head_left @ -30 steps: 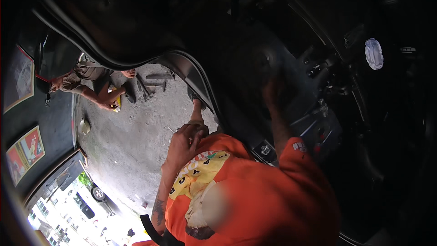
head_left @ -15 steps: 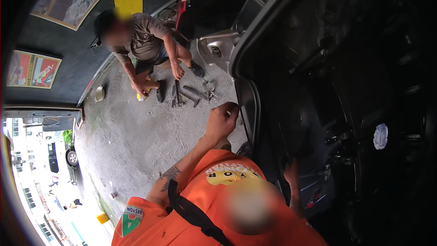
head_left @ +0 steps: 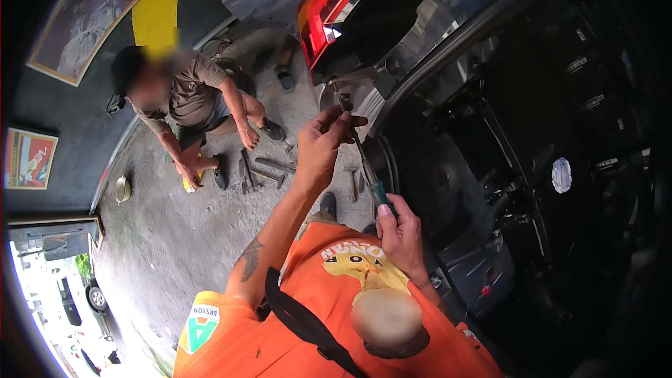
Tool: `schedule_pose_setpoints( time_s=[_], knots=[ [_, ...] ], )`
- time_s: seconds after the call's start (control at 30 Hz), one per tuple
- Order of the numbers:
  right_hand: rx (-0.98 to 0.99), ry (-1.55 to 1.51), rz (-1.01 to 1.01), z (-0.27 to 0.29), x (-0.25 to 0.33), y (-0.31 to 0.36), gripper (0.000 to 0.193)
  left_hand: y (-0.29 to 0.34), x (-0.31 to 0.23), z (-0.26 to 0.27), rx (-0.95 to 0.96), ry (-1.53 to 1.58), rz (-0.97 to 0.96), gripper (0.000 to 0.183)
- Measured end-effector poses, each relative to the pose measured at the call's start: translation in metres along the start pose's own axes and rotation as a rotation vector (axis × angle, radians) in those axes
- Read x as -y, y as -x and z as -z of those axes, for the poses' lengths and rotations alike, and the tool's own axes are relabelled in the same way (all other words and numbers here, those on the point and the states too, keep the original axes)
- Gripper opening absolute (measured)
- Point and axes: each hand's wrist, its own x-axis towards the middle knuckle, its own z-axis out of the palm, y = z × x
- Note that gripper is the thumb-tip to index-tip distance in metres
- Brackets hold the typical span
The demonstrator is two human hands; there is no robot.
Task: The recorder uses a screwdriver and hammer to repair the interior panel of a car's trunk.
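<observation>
My right hand (head_left: 402,234) is wrapped round the green handle of a screwdriver (head_left: 380,194). Its metal shaft slants up and left to the fingers of my left hand (head_left: 322,145). That hand is raised by the rear corner of the car, thumb and fingers pressed together. Just beyond the fingertips sits a small dark metal piece (head_left: 345,101), against the light grey body panel. Whether the fingers grip that piece or only touch it is hidden, as is the screwdriver's tip.
The dark car opening (head_left: 476,189) fills the right side, below a red tail light (head_left: 336,3). A person in a brown shirt (head_left: 199,91) squats at the left. Hammers (head_left: 262,175) and other tools lie on the concrete floor (head_left: 182,238). A metal bowl (head_left: 123,189) stands by the wall.
My left hand has moved up from the opening's edge to the small metal piece. My right hand has come out of the dark opening and now shows the screwdriver. The whole view has shifted.
</observation>
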Motion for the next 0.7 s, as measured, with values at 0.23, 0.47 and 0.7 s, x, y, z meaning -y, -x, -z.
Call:
schedule_pose_setpoints(
  time_s=[0.23,0.47,0.7],
  knots=[
    [-0.127,0.056,-0.014,-0.038,0.017,-0.002,0.031,-0.015,-0.018,0.021,0.058,0.079,0.103,0.048],
    [-0.151,-0.029,-0.112,-0.051,0.043,0.002,0.028,-0.025,-0.015,0.033,0.117,0.156,0.137,0.051],
    [-0.113,-0.187,-0.138,-0.047,0.047,-0.001,0.029,-0.023,-0.022,0.029,0.070,0.202,0.171,0.039]
  ],
)
